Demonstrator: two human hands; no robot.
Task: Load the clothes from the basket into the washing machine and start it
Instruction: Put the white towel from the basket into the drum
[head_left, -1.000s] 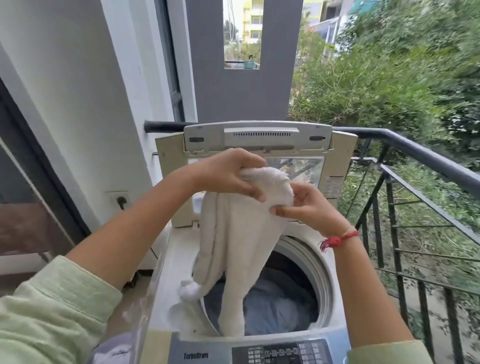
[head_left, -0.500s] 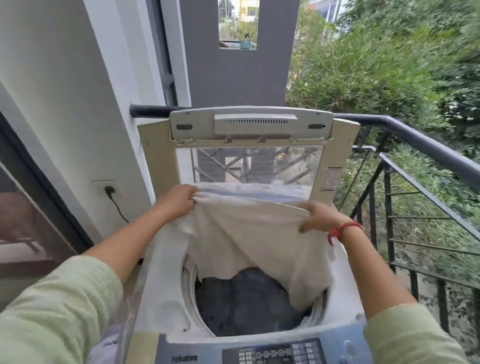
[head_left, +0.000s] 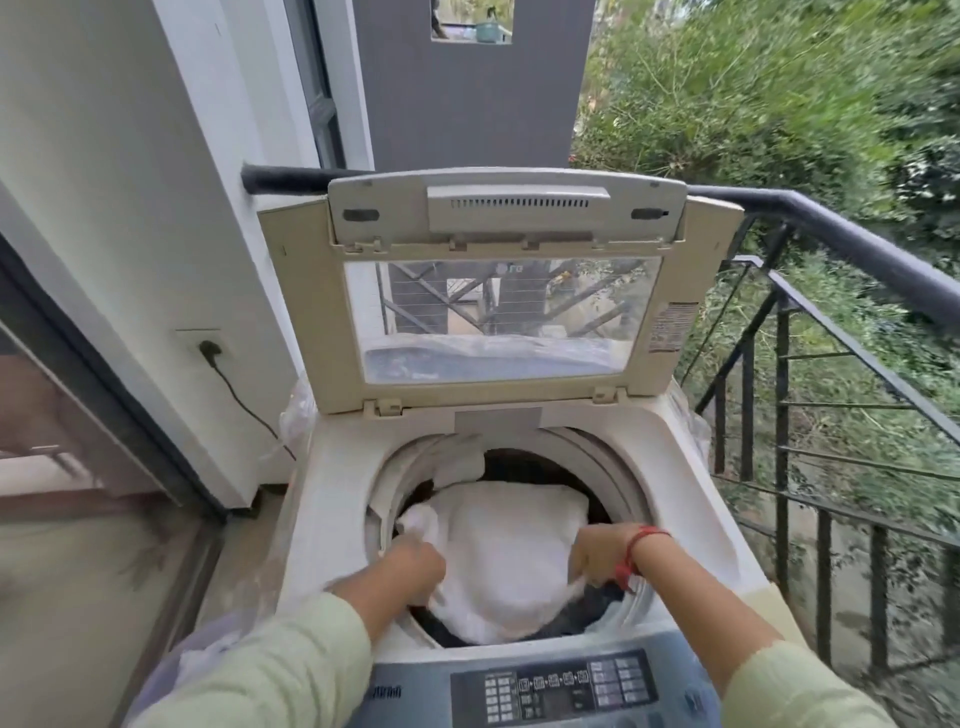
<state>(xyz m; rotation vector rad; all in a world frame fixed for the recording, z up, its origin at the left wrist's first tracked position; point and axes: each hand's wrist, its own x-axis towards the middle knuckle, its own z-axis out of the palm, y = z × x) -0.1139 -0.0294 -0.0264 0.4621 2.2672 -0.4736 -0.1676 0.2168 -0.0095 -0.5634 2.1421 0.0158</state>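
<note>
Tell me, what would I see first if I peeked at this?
A big white cloth nearly fills the round mouth of the washer, in the middle. The left hand and right hand hold its near edges. Behind, the lid stands open, and a black railing runs along the right, with green bushes beyond.

Both arms reach forward and down, forearms bare below pale green sleeves (head_left: 270, 670). The left hand (head_left: 415, 564) curls its fingers round the left edge of the white cloth (head_left: 504, 551). The right hand (head_left: 597, 558), knuckles up, grips the right edge, with a red thread (head_left: 636, 551) on the wrist just behind the grip.
</note>
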